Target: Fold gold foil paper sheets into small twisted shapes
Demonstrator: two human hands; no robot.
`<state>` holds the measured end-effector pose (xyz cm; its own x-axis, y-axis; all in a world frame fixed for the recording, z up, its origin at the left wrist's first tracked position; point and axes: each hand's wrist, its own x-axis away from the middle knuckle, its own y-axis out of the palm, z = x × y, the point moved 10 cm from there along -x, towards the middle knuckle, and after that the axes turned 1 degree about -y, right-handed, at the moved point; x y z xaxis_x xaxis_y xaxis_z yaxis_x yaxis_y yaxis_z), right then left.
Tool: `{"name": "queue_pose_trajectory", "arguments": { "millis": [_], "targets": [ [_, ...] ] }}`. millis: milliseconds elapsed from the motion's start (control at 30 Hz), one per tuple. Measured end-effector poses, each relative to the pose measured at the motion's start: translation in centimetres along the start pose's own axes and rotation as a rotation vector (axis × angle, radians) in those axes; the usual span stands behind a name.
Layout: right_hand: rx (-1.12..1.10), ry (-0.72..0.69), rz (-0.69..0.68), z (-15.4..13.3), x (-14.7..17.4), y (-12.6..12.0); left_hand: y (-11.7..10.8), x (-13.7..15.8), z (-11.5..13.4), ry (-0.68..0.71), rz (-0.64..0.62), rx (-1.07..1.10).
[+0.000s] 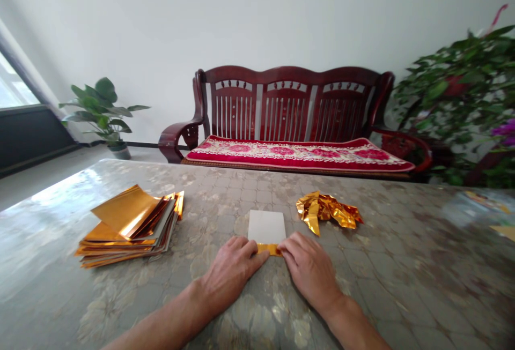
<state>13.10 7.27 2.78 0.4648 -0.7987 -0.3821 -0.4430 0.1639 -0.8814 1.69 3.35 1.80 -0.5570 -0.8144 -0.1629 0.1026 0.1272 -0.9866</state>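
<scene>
A small sheet of gold foil paper lies on the table with its pale side up. Along its near edge a strip is folded over, showing gold. The fingers of my left hand are closed on the left end of that fold, thumb along the strip. At the right end, my right hand pinches the fold between thumb and fingers. Beyond my right hand lie crumpled or folded gold foil pieces. To the left is a loose stack of gold foil sheets.
The table has a patterned, glossy cover. A clear plastic bag lies at its right edge. Behind the table stands a dark red wooden bench with a floral cushion. Potted plants flank the bench.
</scene>
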Motion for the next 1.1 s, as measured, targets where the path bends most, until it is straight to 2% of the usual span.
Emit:
{"name": "queue_pose_trajectory", "arguments": {
  "millis": [133, 300, 433, 733, 1100],
  "targets": [
    [0.028, -0.151, 0.005, -2.0, 0.3, -0.2, -0.1, -0.1, 0.1, -0.006, -0.004, 0.012],
    [0.027, -0.249, -0.020, -3.2, 0.7, -0.2, -0.1, -0.1, 0.2, -0.019, -0.018, -0.009],
    [0.038, -0.259, -0.069, -3.4, 0.8, 0.2, -0.2, 0.0, 0.7, -0.021, -0.026, -0.041],
    [0.059, -0.284, -0.063, -3.5, 0.8, 0.4, 0.1, 0.3, 1.8, -0.083, -0.051, -0.182],
    [0.057, -0.278, -0.075, -3.6, 0.7, 0.3, 0.6, 1.2, 1.3, -0.166, -0.006, -0.253]
  ]
}}
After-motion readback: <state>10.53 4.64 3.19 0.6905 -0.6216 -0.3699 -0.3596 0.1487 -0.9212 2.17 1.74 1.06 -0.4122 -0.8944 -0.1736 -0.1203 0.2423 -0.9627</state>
